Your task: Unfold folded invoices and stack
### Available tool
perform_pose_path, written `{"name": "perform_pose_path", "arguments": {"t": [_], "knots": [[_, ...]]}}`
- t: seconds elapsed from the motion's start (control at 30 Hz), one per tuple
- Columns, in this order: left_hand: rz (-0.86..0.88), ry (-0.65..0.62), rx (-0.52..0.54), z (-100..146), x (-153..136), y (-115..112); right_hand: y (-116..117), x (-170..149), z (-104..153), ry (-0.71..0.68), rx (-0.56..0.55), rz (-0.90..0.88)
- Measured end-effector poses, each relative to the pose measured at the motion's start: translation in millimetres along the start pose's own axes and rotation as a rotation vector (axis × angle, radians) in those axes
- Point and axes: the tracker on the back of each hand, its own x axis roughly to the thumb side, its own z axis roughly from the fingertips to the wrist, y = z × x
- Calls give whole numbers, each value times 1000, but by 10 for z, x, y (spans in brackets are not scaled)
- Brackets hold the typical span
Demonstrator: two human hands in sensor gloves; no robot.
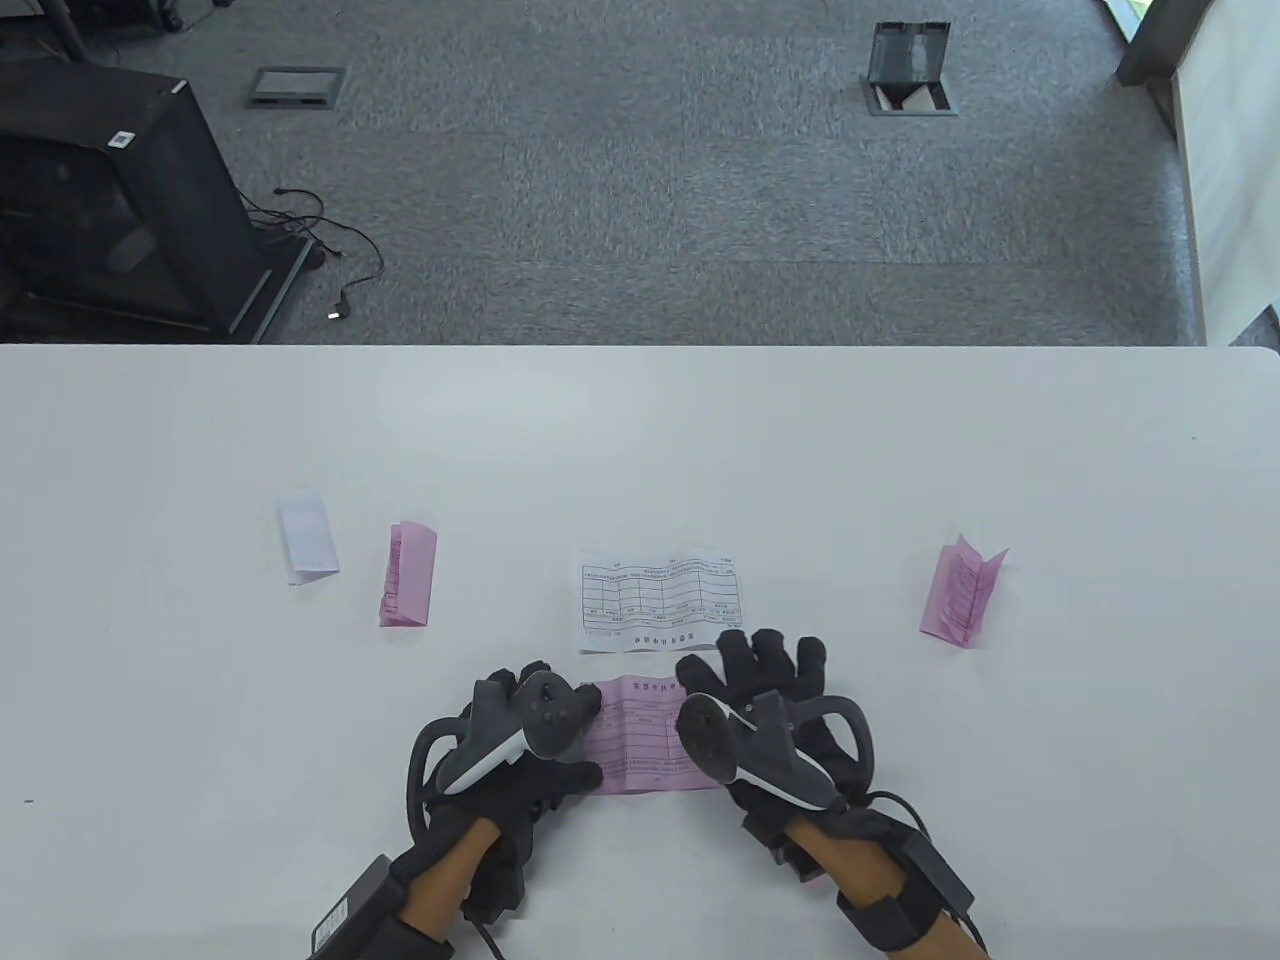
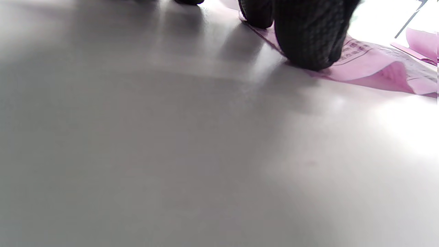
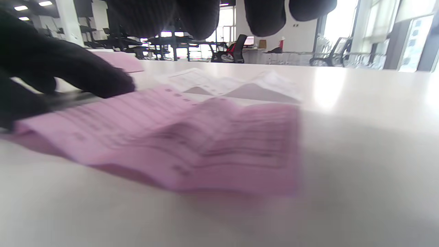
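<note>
— Scanning the table (image 1: 900, 450) left to right: what was on it?
— Folded white invoice (image 1: 307, 537) far left, folded pink invoice (image 1: 408, 576) just beside it. Centre: unfolded white invoice (image 1: 658, 601) lay flat, creased. Nearer the front edge, a pink invoice (image 1: 645, 738) lay opened out between both hands. Another folded pink one (image 1: 961, 592) sat well apart on the right.
— Left hand?
— Left hand (image 1: 520, 735) pressed fingertips (image 2: 305, 41) down on the pink sheet's left edge; sheet buckled up just beyond them.
— Right hand?
— Right hand (image 1: 765, 715) was spread over the sheet's right end, fingers extended toward the white sheet. Wrist view showed them hanging above the paper, not gripping. Couldn't tell whether the palm touched the sheet.
</note>
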Motion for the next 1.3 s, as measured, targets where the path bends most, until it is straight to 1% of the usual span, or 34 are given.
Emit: {"name": "perform_pose_path", "arguments": {"t": [0.07,0.17,0.3,0.33,0.57,0.73,0.87,0.93,1.0,1.07,1.3], "knots": [[-2,-4,1,0,-1,-1,84,170,-22,-36,53,2],[-2,-9,0,-3,0,0,215,378,-48,-79,110,67],[-2,-13,-2,-7,-2,2,337,435,-101,-68,171,142],[-1,-12,-4,-8,-2,4,354,402,-109,-62,195,155],[4,-8,-13,-9,-4,6,335,122,-67,14,207,150],[6,-5,-18,-10,-10,7,313,-185,-19,98,257,162],[8,-4,-20,-11,-14,8,326,-465,77,152,242,142],[4,-7,-19,-14,-16,10,348,-629,138,179,245,94],[8,-7,-18,-16,-17,10,365,-707,160,192,257,45],[10,-4,-14,-17,-20,11,368,-716,154,197,264,19],[31,0,-17,-21,-36,11,357,-760,146,195,270,7]]}}
